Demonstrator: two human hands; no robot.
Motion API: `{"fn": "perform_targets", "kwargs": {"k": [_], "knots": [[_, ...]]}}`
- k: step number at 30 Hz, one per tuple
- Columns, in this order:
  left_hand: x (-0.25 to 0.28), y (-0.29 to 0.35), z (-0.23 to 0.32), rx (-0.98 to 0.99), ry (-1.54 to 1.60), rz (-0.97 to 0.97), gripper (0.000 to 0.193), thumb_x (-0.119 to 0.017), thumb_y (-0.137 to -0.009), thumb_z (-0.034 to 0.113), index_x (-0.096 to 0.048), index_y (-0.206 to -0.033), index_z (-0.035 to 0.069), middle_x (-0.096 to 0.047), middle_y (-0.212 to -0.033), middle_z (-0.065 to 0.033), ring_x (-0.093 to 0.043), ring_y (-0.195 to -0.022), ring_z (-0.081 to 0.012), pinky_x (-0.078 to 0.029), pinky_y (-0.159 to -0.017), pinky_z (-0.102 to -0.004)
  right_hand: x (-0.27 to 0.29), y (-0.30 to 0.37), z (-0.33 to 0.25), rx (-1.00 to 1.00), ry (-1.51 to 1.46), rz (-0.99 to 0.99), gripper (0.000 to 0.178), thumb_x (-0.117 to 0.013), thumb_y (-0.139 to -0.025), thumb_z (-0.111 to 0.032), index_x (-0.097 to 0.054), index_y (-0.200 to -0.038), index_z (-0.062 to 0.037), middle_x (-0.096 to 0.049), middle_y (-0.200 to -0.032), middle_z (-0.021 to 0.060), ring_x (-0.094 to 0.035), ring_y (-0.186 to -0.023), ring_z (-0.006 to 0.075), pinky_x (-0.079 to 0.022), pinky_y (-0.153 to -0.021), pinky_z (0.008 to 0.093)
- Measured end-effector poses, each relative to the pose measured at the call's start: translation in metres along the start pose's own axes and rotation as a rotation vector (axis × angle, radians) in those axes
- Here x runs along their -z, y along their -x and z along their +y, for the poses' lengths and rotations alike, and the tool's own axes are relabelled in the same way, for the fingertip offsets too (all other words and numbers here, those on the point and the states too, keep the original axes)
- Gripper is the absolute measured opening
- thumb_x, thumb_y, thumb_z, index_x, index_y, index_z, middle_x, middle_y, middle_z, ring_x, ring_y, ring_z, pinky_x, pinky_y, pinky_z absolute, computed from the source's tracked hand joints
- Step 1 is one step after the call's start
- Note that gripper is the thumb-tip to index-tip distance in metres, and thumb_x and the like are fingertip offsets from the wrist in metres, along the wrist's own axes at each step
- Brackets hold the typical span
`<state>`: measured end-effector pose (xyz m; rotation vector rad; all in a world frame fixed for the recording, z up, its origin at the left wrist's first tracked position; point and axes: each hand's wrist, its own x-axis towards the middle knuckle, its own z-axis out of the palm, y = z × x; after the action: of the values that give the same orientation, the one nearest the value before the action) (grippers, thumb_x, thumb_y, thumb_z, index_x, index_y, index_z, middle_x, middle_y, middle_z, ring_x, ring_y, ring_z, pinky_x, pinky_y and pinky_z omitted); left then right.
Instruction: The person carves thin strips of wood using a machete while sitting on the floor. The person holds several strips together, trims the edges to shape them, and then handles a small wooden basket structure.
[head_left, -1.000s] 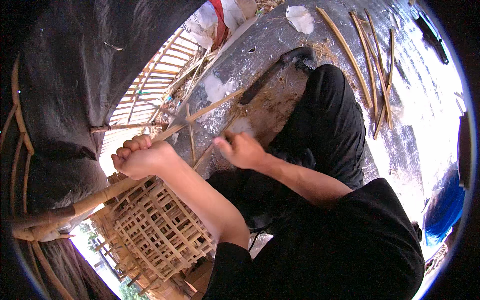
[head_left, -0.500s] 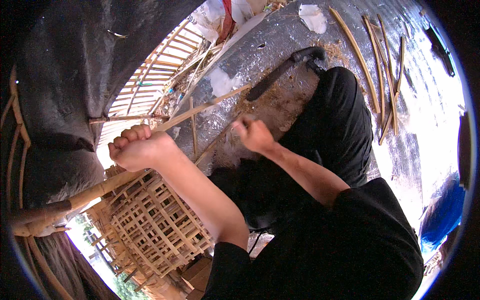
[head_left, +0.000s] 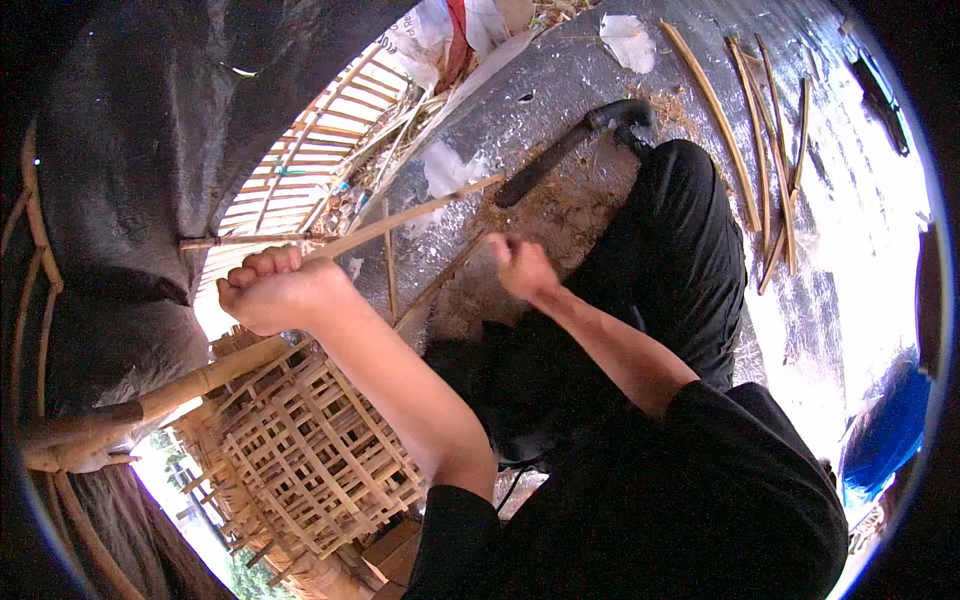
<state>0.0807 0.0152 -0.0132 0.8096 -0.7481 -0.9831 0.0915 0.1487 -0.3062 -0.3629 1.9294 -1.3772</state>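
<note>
My left hand (head_left: 265,290), the nearer, is clenched, seemingly on the pale bamboo strip (head_left: 412,214), which slants far and right toward the dark tool (head_left: 547,162); I cannot tell whether my right hand (head_left: 526,269) grips anything.

Makeshift workshop, dark sheeting (head_left: 130,200), woven lattice (head_left: 322,450), loose strips (head_left: 716,115)

A head-worn fisheye camera looks steeply down from just above the person's black shirt (head_left: 640,490), with the left hand (head_left: 265,290) and right hand (head_left: 525,270) near it and the grey ground sheet (head_left: 480,120) farther out, toward the top.
</note>
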Motion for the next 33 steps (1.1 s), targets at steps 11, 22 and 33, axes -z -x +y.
{"fn": "perform_targets", "kwargs": {"k": [11,22,33], "knots": [[0.015,-0.018,0.005,-0.019,-0.014,-0.027,0.033,-0.040,-0.093,0.022,-0.027,-0.063,0.018,-0.026,-0.054,0.0024,-0.017,-0.049,-0.0120,-0.017,-0.050,-0.0291,-0.003,0.030,-0.040,0.130,0.076,-0.110,0.076,-0.041,-0.094,-0.064,-0.064,-0.106,0.0080,-0.063,-0.100,0.0366,-0.061,-0.103,0.0500,-0.048,-0.092,0.0529],[0.009,-0.044,0.001,0.053,-0.019,0.014,0.030,-0.034,-0.094,0.021,-0.028,-0.065,0.017,-0.022,-0.055,0.0032,-0.017,-0.046,-0.0111,-0.015,-0.046,-0.0278,0.007,0.012,-0.010,-0.204,0.209,-0.061,0.086,-0.033,-0.095,-0.067,-0.065,-0.090,0.0129,-0.063,-0.093,0.0363,-0.062,-0.096,0.0497,-0.048,-0.089,0.0534],[0.030,-0.031,0.020,0.316,0.274,-0.729,0.048,-0.042,-0.102,0.038,-0.031,-0.062,0.016,-0.027,-0.058,-0.0007,-0.027,-0.055,-0.0135,-0.026,-0.057,-0.0289,0.035,-0.017,0.022,-0.314,0.044,-0.205,0.091,-0.028,-0.094,-0.072,-0.062,-0.101,0.0121,-0.062,-0.100,0.0350,-0.061,-0.100,0.0425,-0.046,-0.089,0.0468]]}}
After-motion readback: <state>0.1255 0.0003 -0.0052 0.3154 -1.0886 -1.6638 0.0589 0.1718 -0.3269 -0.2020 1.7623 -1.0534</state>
